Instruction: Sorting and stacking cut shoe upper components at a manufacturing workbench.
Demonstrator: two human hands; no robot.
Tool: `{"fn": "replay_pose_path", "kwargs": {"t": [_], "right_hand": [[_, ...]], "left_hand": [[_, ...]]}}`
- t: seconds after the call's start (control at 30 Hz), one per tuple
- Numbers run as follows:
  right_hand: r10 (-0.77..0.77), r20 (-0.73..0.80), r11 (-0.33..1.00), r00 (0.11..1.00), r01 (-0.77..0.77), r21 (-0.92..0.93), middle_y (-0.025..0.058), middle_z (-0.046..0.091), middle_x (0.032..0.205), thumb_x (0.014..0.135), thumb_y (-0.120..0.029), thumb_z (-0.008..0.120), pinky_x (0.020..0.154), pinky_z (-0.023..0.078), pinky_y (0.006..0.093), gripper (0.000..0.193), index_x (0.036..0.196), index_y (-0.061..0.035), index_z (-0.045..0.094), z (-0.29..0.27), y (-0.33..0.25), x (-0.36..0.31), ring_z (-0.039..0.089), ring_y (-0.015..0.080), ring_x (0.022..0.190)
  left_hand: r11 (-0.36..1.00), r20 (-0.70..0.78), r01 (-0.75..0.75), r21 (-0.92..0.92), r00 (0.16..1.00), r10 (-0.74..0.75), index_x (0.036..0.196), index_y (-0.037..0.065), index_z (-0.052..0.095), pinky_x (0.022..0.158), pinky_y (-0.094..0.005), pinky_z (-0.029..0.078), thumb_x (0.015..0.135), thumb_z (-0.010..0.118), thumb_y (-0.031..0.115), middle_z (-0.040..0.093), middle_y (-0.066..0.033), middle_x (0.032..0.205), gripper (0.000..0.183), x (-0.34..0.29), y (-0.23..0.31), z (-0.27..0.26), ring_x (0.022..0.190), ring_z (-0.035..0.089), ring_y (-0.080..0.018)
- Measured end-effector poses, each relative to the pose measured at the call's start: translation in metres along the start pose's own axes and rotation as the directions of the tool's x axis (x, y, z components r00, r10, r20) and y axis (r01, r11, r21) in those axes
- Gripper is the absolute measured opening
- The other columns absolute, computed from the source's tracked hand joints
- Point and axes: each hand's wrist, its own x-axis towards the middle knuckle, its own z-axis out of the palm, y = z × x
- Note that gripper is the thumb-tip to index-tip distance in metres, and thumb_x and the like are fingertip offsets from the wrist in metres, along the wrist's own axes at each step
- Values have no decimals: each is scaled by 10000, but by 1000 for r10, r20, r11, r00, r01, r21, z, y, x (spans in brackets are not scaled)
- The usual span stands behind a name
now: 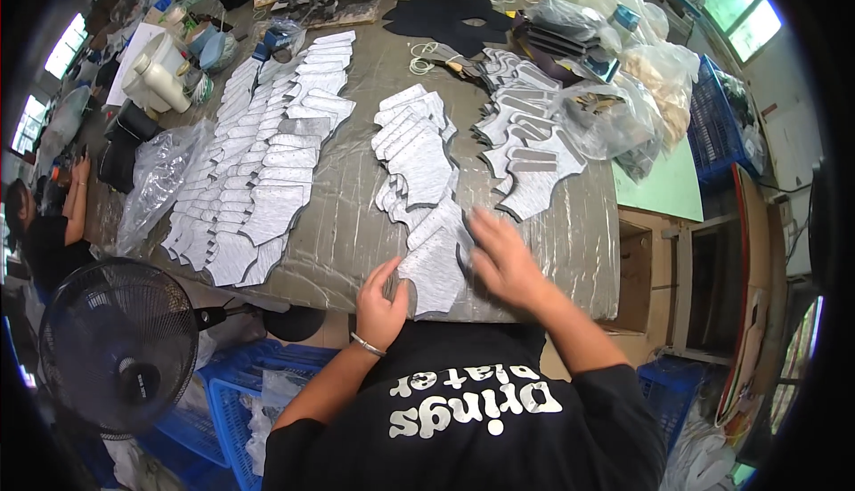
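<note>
Front grey piece (434, 279): right here between my hands, at the table's (570, 264) near edge, lowest in the middle row (414, 144)!
My left hand (381, 308): curled at its left edge; pinching or not, I can't tell.
My right hand (500, 264): blurred, fingers stretched out, by its right edge.
Left rows (267, 166): more grey pieces, overlapping.
Right row (539, 157): another overlapping run, plastic bags (614, 121) beside it.
Fan (118, 346): black, off to my left.
</note>
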Motion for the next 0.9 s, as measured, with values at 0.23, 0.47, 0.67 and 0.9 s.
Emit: {"fn": "replay_pose_path", "kwargs": {"t": [0.23, 0.47, 0.67, 0.9], "right_hand": [[65, -94, 998, 993, -63, 25, 196, 529, 1321, 849, -177, 666, 1036, 383, 498, 481, 1268, 18, 536, 14, -21, -62, 520, 381, 1190], [325, -161, 945, 932, -317, 76, 224, 624, 1130, 825, -142, 660, 808, 509, 430, 419, 1202, 21, 581, 15, 1, -7, 629, 382, 933], [480, -35, 856, 876, -460, 238, 207, 677, 851, 799, -91, 622, 729, 529, 424, 330, 1107, 27, 626, 11, -1, -22, 665, 374, 776], [321, -332, 944, 887, -272, 185, 204, 636, 995, 862, -12, 590, 737, 524, 396, 178, 1028, 32, 636, 8, -13, -68, 649, 377, 836]], "left_hand": [[991, -66, -78, 108, 994, 85, 1245, -18, 570, 994, -386, 439, 836, 648, 82, 572, -217, 1270, 428, -13, 10, 17, 1173, 559, -366], [969, -2, -48, 241, 999, 50, 1204, 28, 584, 872, -382, 486, 767, 730, 99, 601, -158, 1071, 467, -21, 24, 23, 1002, 607, -325], [939, 41, -214, 269, 977, 210, 1128, 53, 626, 805, -401, 518, 804, 667, 57, 635, -150, 1076, 327, -3, 17, 27, 959, 632, -360], [965, 35, -180, 188, 984, 177, 1062, 41, 659, 773, -349, 518, 821, 674, 30, 658, -130, 948, 241, 12, 17, 21, 845, 663, -288]]}}
